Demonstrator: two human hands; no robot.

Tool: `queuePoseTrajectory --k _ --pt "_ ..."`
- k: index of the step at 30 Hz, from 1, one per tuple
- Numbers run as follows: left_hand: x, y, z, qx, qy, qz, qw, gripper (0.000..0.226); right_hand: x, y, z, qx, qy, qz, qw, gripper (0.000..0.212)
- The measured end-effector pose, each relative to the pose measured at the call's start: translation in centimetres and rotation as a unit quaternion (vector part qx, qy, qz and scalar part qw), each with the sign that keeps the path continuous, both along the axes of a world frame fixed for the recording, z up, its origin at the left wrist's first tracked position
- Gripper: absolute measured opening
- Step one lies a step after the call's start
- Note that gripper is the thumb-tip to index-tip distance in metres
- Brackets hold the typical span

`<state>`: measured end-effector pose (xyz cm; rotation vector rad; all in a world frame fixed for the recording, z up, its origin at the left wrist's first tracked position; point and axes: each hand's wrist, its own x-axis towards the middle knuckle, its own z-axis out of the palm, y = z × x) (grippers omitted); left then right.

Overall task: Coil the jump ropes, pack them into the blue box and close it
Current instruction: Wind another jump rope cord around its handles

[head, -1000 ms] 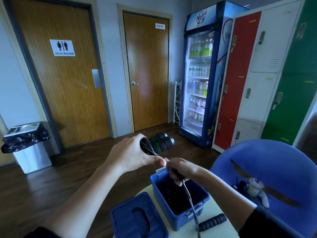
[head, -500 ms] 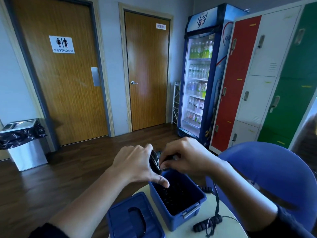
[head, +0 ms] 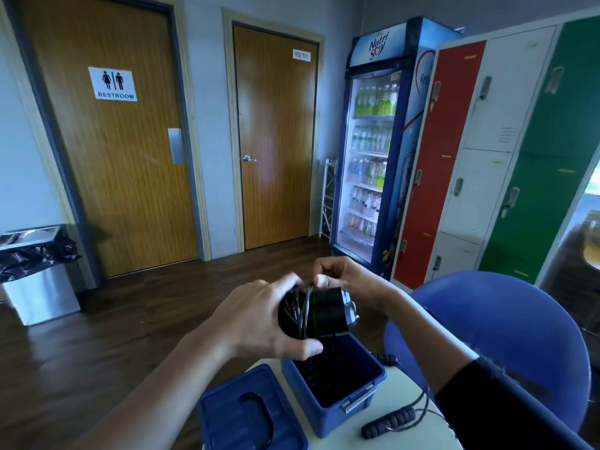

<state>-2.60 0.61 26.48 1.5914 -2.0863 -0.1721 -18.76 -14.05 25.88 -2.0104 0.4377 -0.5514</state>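
The person is holding a coiled rope (head: 319, 315) in the air just above the open box (head: 328, 417), which is standing on the counter (head: 341, 443) with its lid (head: 240, 414) lying off beside it on the left. The left hand (head: 259, 319) is wrapping its fingers round the bundle of thin cord loops and black handles, with the thumb underneath. The right hand (head: 350, 280) is pinching the cord at the top of the bundle, its fingers curled in tight. A second rope (head: 389, 422) is lying uncoiled on the counter just right of the box, its cord trailing toward the blue chair (head: 503, 319). The box looks dark inside, and whether anything is lying in it already cannot be told. The main risk seems to be the coil springing apart. The cord looks stiff and wiry, so if the right hand is letting go before the last turn is tucked, the loops are likely to be flaring out and unwinding. Going down, a stray loop could be catching on the rim or on the latch (head: 357, 396), leaving the bundle sitting proud and the lid unable to close. The right sleeve is hanging close over the loose cord, so a careless reach could be dragging the second rope off the counter. The box is also sitting near the counter's far edge, where a hard push downward might be tipping it.
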Motion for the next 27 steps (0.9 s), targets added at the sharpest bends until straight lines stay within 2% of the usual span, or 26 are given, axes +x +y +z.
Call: queuePoseTrajectory --k 3,5,7,10,14,16,20,24,27 --pt "0.0 -0.1 0.0 -0.006 0.051 -0.012 0.999 0.085 -0.6 1.4 -1.2 0.025 0.014 -0.010 1.000 0.011" --pt "-0.2 -0.4 -0.2 0.001 0.080 -0.043 0.996 0.088 -0.9 2.7 -1.7 0.021 0.047 -0.025 0.998 0.024" --pt "-0.3 -0.9 -0.6 0.008 0.103 -0.051 0.993 0.078 -0.8 3.4 -2.4 0.024 0.079 -0.070 0.994 0.033" --pt "-0.2 -1.5 -1.2 0.014 0.145 0.004 0.989 0.063 -0.3 3.3 -3.4 0.048 0.058 -0.173 0.982 0.036" --pt "0.0 -2.4 -1.1 0.033 0.166 0.106 0.980 0.094 0.2 3.3 -4.8 -0.020 0.112 -0.273 0.955 0.036" --pt "0.2 -3.0 -1.1 0.037 0.146 0.154 0.976 0.112 0.3 4.1 -5.4 -0.052 0.164 -0.291 0.941 0.030" --pt "0.8 -3.7 -1.1 0.052 0.070 0.239 0.967 0.135 0.5 5.9 -5.9 -0.096 0.239 -0.313 0.914 0.035" --pt "1.5 -4.1 -1.1 0.063 -0.047 0.305 0.949 0.130 -0.1 8.4 -3.5 -0.281 0.262 -0.303 0.872 0.028" --pt "1.1 -4.3 -1.2 0.091 -0.118 0.300 0.942 0.120 -0.1 9.3 -1.0 -0.410 0.241 -0.228 0.850 0.017"
